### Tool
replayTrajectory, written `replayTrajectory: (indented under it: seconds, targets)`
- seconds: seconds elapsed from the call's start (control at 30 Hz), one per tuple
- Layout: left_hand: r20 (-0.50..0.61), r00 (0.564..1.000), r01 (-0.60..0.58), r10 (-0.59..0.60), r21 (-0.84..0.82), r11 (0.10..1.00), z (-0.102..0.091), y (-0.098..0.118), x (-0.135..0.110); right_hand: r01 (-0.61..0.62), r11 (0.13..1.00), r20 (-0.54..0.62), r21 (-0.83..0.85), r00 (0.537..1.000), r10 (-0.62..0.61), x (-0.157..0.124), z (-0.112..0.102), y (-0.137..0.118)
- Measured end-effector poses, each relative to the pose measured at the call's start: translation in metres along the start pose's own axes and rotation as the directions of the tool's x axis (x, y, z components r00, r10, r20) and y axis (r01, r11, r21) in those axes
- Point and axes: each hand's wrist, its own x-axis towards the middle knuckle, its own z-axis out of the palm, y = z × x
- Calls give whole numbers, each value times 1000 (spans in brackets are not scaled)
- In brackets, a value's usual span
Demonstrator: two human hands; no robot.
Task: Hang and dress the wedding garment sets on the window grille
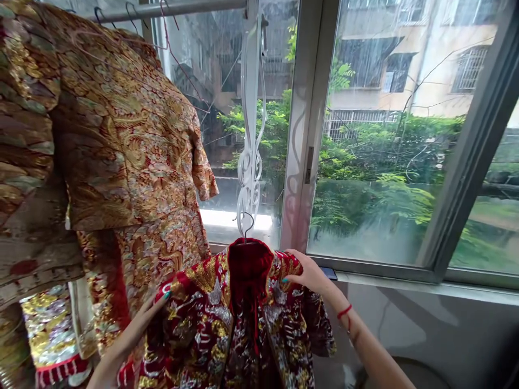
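A dark red jacket [227, 319] with dense gold and silver embroidery hangs by a wire hanger hook [246, 227] in front of me. My left hand [144, 324] lies flat against the jacket's left shoulder, its teal-painted fingertips on the red cloth. On the opposite shoulder, my right hand [308, 273] curls over the embroidered edge and grips it. A red thread bracelet [344, 312] circles my right wrist. The lower part of the jacket runs out of view.
Gold brocade garments [121, 151] hang close on the left from a metal rail [170, 8]. A white scrolled hanging strap [250, 162] rises above the jacket. Behind my right hand stand a metal window frame [300, 124] and sill, with a small dark phone [329, 273] on it.
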Motion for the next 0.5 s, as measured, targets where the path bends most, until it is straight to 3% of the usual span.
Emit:
replayTrajectory:
  seconds: [0.07,0.13,0.23,0.33,0.4,0.43,0.5]
  targets:
    - [-39,994,98,-100,-53,994,1,-6,3,-5,998,-8,-57,1000,5,4,7,-3]
    - [-129,989,77,-76,4,997,5,4,2,-6,993,-5,-115,1000,5,6,13,-4]
    - [-284,951,-22,120,327,945,6,37,-8,-8,987,-8,-159,1000,7,3,19,-5]
    - [-358,860,-72,363,619,782,5,63,-36,-30,990,-16,-140,999,28,-4,24,-6]
    - [-405,798,-51,446,692,720,5,60,-63,-37,995,-31,-97,999,34,-7,28,-6]
    - [-431,789,-24,438,691,723,5,52,-77,-36,996,-41,-81,999,32,-8,30,-5]
    - [-446,824,14,350,633,774,0,27,-99,-29,998,-58,-64,998,25,-8,33,-4]
